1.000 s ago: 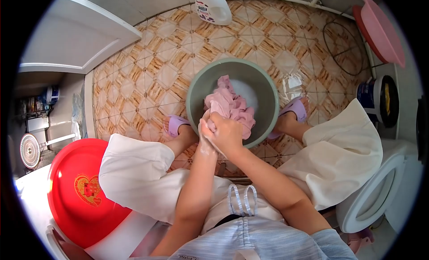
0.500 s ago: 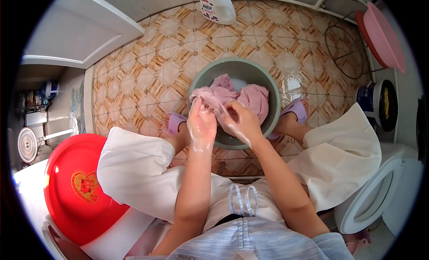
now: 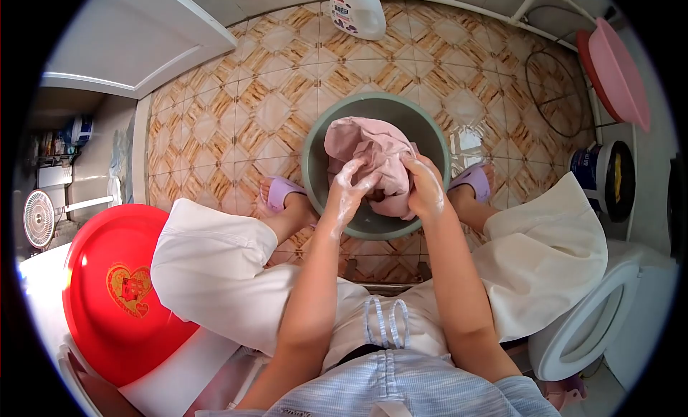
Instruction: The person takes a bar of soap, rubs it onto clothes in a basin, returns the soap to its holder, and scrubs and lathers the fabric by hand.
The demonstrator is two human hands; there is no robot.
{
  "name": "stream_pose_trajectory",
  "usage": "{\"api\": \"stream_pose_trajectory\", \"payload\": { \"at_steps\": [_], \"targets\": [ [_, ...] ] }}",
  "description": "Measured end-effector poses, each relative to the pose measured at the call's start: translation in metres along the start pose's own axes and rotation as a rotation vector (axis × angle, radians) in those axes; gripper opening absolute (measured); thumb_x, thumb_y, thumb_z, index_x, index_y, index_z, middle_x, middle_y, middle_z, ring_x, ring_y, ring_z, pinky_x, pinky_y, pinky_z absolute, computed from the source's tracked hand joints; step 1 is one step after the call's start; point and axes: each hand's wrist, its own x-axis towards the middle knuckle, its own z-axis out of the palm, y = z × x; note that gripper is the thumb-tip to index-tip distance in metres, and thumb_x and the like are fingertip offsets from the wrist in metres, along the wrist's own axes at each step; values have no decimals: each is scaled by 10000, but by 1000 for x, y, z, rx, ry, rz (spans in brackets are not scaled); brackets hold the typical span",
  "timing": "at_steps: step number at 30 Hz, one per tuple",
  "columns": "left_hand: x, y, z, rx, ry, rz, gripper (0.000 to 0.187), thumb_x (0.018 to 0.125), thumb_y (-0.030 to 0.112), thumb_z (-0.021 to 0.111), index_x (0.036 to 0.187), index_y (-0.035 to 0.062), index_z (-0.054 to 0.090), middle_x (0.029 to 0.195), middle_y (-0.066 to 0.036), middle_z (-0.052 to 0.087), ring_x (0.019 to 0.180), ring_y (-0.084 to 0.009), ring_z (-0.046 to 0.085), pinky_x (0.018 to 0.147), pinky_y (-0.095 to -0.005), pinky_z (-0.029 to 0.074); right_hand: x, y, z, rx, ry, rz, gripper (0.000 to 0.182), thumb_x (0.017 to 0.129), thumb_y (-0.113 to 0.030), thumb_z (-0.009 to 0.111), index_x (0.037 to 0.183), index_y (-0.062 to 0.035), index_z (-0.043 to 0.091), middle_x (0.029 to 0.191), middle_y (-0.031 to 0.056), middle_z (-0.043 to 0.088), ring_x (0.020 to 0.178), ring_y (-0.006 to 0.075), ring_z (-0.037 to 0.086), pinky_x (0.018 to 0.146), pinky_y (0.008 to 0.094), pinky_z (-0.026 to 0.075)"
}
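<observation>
A bunched pink garment is held up over a grey-green basin that stands on the floor between my feet. My left hand grips the cloth at its lower left side, with white suds on the fingers and wrist. On the right side of the cloth, my right hand is closed on it, thumb along the near face, with suds on the skin too. The fingertips of both hands are partly hidden by the folds. What kind of garment it is cannot be made out.
A white detergent bottle stands at the far wall. A red basin lies at left, near a small fan. To the right are a pink basin, a dark bucket and a toilet. Tiled floor surrounds the basin.
Both hands have spread apart, the right one moving to the right. The pink cloth, earlier draped in the basin, is now gathered and lifted between them.
</observation>
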Motion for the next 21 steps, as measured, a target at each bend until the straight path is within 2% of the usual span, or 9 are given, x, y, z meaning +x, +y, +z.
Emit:
{"api": "stream_pose_trajectory", "payload": {
  "at_steps": [3, 6, 10, 11, 12, 14, 16, 17, 21],
  "targets": [
    [12, -5, -4, 60, -5, 49, 169, 888, 182, 589, 953, 49, 507, 879, -2, 479, 810, -96, 468, 743, -237, 403, 4, -4, -17, -71, -32, 41, 310, 872, -112, 525, 1119, 73, 553, 1078, 127, 610, 960, 201, 585, 835, 293, 459],
    [12, -3, -7, -46, 27, -138, 211, 902, 212, 562, 1016, 37, 538, 924, -43, 556, 900, -133, 473, 841, -265, 382, 14, -12, -28, -293, 49, -69, 275, 848, -86, 559, 1101, 20, 572, 1042, 119, 622, 933, 196, 591, 810, 293, 461],
    [13, -11, 12, -238, 124, 30, 197, 923, 204, 524, 1006, 25, 527, 927, -34, 536, 913, -121, 464, 846, -264, 377, 6, -26, -9, -1016, 359, -296, 198, 828, -60, 576, 1021, -96, 605, 847, 123, 641, 776, 203, 614, 721, 314, 467],
    [13, -6, 17, -415, 276, 6, 206, 929, 217, 513, 996, 23, 519, 929, -34, 529, 920, -116, 462, 855, -267, 375, 15, -10, -20, -1088, 317, -655, 140, 822, -107, 596, 962, -114, 601, 735, 154, 603, 687, 270, 612, 649, 364, 465],
    [11, 5, 20, -590, 432, -19, 217, 936, 231, 502, 986, 20, 512, 931, -34, 523, 927, -111, 461, 863, -269, 373, 12, -7, -10, -1088, 317, -653, 140, 822, -107, 596, 962, -114, 601, 735, 154, 603, 687, 270, 612, 649, 364, 465],
    [10, -3, 7, -623, 365, 52, 253, 934, 265, 518, 999, 20, 515, 925, -40, 554, 888, -131, 513, 831, -282, 415, -5, 10, 18, -1287, 419, -617, 160, 795, -167, 634, 908, -71, 574, 759, 181, 598, 707, 341, 601, 616, 407, 459],
    [21, -57, -15, -828, 58, 2, 244, 929, 251, 541, 1039, 33, 530, 915, -30, 583, 825, -159, 560, 766, -276, 456, -25, 46, 53, -1445, 194, -725, 240, 772, -261, 651, 805, -38, 565, 679, 177, 585, 658, 375, 588, 575, 439, 449],
    [6, -52, -9, -1255, -162, -92, 242, 920, 259, 552, 1036, 47, 556, 891, -30, 595, 783, -173, 588, 703, -284, 488, -27, 57, 57, -1443, 198, -724, 240, 772, -261, 651, 805, -38, 565, 679, 177, 585, 658, 375, 588, 575, 439, 449],
    [4, -24, 22, -1140, 0, -257, 238, 922, 268, 542, 1027, 56, 565, 887, -38, 593, 800, -178, 592, 714, -295, 495, 11, 69, 27, -1279, 308, -602, 371, 795, -376, 619, 679, -28, 564, 574, 188, 552, 562, 396, 561, 529, 449, 436]
  ]
}}
